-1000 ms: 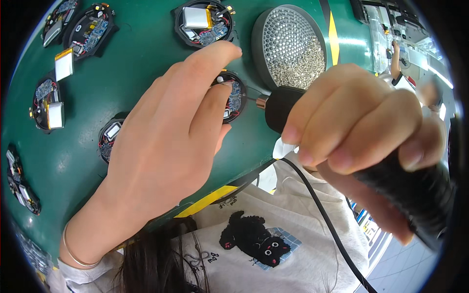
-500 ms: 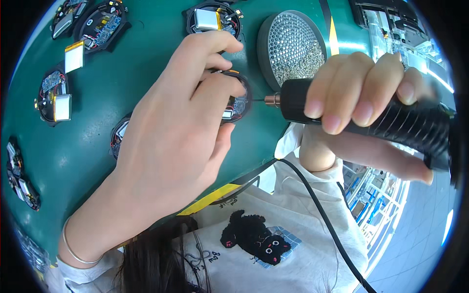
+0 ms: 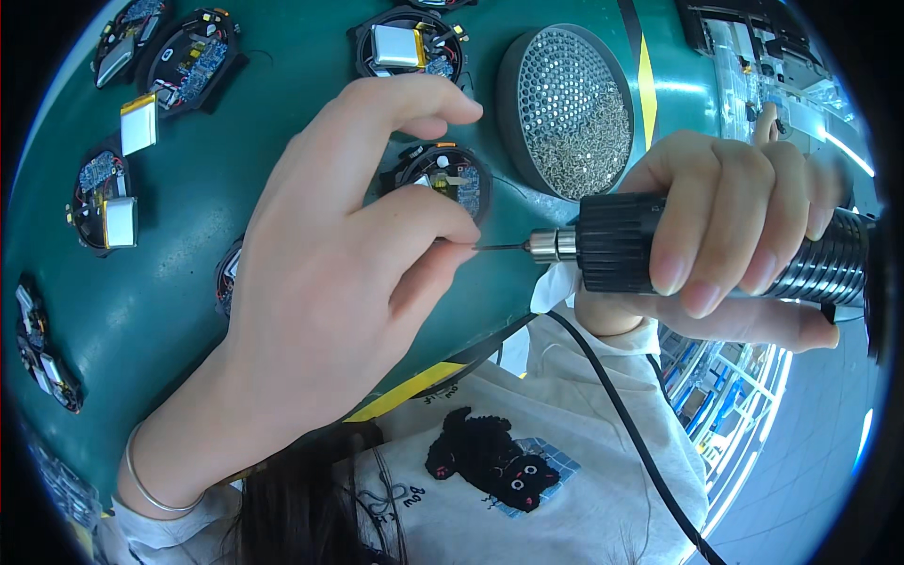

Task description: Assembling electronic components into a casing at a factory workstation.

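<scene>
- The right hand (image 3: 744, 250) is wrapped fully round the black grip of a powered screwdriver (image 3: 697, 250), all fingers closed on it, the tool lying level with its thin bit (image 3: 499, 247) pointing toward the other hand.
- The left hand (image 3: 330, 282) is half curled, thumb and forefinger pinched together right at the bit's tip; whether a screw sits between them is too small to tell.
- Just beyond those fingertips lies a round open device with a circuit board (image 3: 443, 179), near the middle of the green mat (image 3: 217, 198).
- To do this step well, I judge the bit wants holding dead still and level while the fingertips guide the tip, the trigger left alone until the fingers are clear, and the tool then stood square over the board.
- Counting: one screwdriver with one black cable (image 3: 631, 414) trailing from it.
- One round mesh-bottomed screw tray (image 3: 570, 104), holding a heap of small screws, at the mat's far edge.
- About seven or eight opened round devices spread along the far and left edges, several cut off by the rim of the view.
- At least three flat silver battery packs (image 3: 138, 123).
- One thin bracelet (image 3: 151, 485) on the left wrist.
</scene>
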`<action>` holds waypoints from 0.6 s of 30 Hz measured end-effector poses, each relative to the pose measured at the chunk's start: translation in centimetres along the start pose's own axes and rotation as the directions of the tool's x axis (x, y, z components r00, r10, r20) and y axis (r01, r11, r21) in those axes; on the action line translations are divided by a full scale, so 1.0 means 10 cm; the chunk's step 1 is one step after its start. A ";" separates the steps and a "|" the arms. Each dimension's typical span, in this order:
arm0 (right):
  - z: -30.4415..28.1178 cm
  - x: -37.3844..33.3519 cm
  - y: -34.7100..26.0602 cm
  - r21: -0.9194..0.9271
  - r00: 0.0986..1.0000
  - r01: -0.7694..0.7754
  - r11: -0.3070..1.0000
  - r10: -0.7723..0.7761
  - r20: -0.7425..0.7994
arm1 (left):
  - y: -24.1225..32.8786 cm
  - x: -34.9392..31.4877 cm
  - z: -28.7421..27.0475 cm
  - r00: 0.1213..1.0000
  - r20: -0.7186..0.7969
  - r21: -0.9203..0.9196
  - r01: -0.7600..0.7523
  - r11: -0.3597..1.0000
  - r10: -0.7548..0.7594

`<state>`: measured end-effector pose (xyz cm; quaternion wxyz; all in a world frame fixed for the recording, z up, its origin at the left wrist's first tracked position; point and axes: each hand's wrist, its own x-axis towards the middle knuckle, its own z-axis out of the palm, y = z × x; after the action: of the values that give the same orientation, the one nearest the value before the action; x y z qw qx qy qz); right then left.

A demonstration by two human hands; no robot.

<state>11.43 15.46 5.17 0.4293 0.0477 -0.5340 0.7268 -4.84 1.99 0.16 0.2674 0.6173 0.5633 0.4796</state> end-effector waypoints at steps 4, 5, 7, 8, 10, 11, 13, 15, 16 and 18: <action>0.05 0.01 0.01 0.006 1.000 -0.005 1.000 0.005 -0.010 | 0.03 0.00 -0.08 0.998 0.066 0.075 0.019 0.997 -0.024; 0.06 0.01 0.01 0.016 1.000 0.011 1.000 -0.010 -0.025 | 0.04 0.00 -0.08 0.997 0.067 0.076 0.019 0.997 -0.024; 0.07 0.04 0.00 0.033 0.999 0.024 0.999 -0.023 -0.045 | 0.06 0.00 -0.11 0.999 0.049 0.096 0.012 0.995 -0.017; 0.07 0.06 -0.02 0.040 0.999 0.004 0.999 -0.002 -0.051 | 0.07 0.01 -0.14 0.998 0.051 0.098 0.017 0.995 -0.022; 0.06 0.05 -0.01 0.043 0.998 -0.013 0.999 0.015 -0.058 | 0.06 0.00 -0.16 0.997 0.077 0.152 -0.009 0.988 -0.003; 0.05 0.04 0.01 0.062 0.998 -0.014 0.998 0.017 -0.053 | 0.05 0.00 -0.16 0.997 0.080 0.153 -0.009 0.988 -0.003; 0.07 0.04 0.03 0.075 0.999 -0.012 0.997 0.015 -0.045 | 0.04 -0.01 -0.16 0.996 0.085 0.153 -0.039 0.988 0.027; 0.09 0.04 0.05 0.055 0.998 0.022 0.998 -0.019 -0.058 | 0.04 0.00 -0.16 0.995 0.097 0.161 -0.052 0.986 0.037; 0.07 0.05 0.05 0.054 0.998 0.023 0.998 -0.019 -0.060 | 0.04 0.01 -0.15 0.993 0.107 0.170 -0.062 0.984 0.044; 0.03 0.07 0.06 0.090 0.999 0.030 0.995 -0.033 0.035 | 0.07 0.02 -0.15 0.991 0.125 0.191 -0.075 0.979 0.052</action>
<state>10.49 15.59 5.27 0.4282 0.0886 -0.5078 0.7422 -5.89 1.71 1.37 0.2233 0.6858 0.5707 0.3926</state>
